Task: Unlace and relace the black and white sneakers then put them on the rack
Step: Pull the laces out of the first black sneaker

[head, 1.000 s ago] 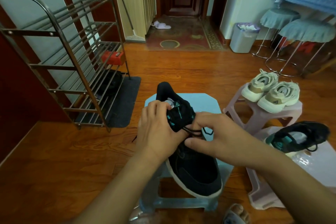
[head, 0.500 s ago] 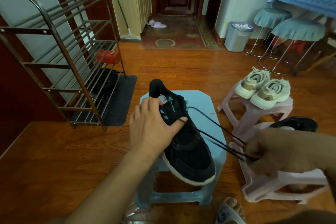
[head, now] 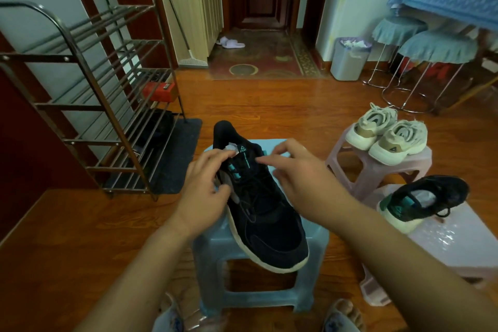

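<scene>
The black suede white-soled sneaker overhangs the pale blue plastic stool; the left hand pinches its collar, the right hand hovers open-fingered. A careless tug could tip it off.

One sneaker lies on the middle stool — rack to its left, second sneaker right.

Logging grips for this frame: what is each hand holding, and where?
Left hand grips the sneaker at its collar edge; right hand holds nothing.
</scene>
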A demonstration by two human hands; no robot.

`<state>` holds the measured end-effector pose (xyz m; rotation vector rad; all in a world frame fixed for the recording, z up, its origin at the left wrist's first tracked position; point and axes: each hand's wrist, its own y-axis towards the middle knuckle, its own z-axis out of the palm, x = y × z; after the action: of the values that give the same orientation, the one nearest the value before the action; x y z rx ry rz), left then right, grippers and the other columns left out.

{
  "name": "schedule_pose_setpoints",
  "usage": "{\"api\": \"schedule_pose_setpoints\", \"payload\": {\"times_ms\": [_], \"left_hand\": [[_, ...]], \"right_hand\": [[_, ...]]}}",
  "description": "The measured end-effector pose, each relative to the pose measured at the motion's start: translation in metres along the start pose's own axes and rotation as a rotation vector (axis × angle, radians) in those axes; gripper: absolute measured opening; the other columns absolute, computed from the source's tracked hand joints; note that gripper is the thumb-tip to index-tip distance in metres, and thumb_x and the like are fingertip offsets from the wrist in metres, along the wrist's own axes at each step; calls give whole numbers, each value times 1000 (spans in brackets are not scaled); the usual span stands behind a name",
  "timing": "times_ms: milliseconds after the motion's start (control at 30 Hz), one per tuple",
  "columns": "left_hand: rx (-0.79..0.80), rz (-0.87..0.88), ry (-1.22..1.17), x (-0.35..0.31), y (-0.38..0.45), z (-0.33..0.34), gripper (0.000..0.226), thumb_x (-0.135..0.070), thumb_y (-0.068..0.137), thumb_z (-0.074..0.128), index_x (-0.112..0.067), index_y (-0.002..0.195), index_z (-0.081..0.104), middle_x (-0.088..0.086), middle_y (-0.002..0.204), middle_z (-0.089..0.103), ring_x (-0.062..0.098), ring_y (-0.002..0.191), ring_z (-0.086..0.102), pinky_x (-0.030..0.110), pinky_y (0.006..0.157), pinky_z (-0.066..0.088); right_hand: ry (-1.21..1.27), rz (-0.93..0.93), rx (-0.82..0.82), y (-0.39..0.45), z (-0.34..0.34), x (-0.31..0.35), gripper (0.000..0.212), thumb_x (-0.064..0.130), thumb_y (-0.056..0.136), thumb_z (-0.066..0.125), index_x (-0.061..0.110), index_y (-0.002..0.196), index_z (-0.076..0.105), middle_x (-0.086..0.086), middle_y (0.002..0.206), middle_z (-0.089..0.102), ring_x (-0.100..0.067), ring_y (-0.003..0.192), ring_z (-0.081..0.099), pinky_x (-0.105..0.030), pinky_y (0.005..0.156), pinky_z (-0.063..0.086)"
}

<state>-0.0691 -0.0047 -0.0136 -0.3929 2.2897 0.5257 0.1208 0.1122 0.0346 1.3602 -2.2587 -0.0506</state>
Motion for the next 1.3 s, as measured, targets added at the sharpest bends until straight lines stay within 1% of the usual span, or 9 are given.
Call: {"api": "schedule_pose_setpoints", "payload": {"times_ms": [267,400,500,700,833,933,1033,1167,1300], "left_hand": [[49,100,341,12,8,-4,68,-28,86,61,-39,148,35,-14,146,35,12,138,24,39,113,26],[11,87,459,12,12,-1,65,-37,84,56,-38,146,35,-7,141,39,19,127,32,43,106,36],[-36,88,531,14,10,2,65,-36,86,60,-39,146,36,-4,138,42,22,119,36,44,99,42],[-47,56,561,10,6,-1,65,-40,88,58,-38,148,33,-3,139,41,24,119,40,43,97,44],[-60,69,511,0,4,2,64,-36,83,64,-31,145,44,-4,129,47,21,115,40,42,97,42],[-96,73,483,-1,-1,1,61,-34,82,69,-27,139,51,-6,125,53,20,116,39,41,100,37],[-134,138,484,2,-9,-4,56,-32,80,76,-24,132,57,-7,122,57,20,119,38,47,109,31],[-139,259,505,8,-12,-8,51,-26,78,82,-18,124,61,-2,120,57,22,126,41,56,118,26],[-78,308,434,12,-10,-14,45,-20,81,80,-18,121,62,-3,129,53,15,135,42,42,126,5]], "right_hand": [[-258,-155,20,22,12,15,10,17,93,62,14,94,72,-2,98,52,-24,82,57,-40,63,50],[-152,-9,225,15,-5,21,14,29,91,56,20,100,63,1,106,40,-18,94,48,-36,82,48],[-119,110,398,-6,-37,8,23,14,87,58,35,97,58,8,108,35,-10,94,47,-32,78,48],[-237,503,691,-58,-85,-50,27,13,99,54,35,82,59,8,93,58,-4,81,58,-21,74,48],[-464,655,870,-69,-72,-83,16,17,102,52,20,109,65,6,87,58,-3,70,53,-20,70,46],[-555,721,945,-61,-55,-98,28,19,104,50,12,128,59,-1,113,63,-13,101,62,-24,90,48],[-472,739,801,-42,-54,-101,33,13,101,51,18,133,57,-4,133,59,-20,117,59,-30,100,49],[-14,323,50,-3,-36,-53,33,4,97,56,28,112,73,6,112,65,-7,97,60,-23,85,47],[65,-23,167,22,-3,-13,39,9,94,65,33,125,69,10,111,52,-3,96,49,-6,81,35]]}}
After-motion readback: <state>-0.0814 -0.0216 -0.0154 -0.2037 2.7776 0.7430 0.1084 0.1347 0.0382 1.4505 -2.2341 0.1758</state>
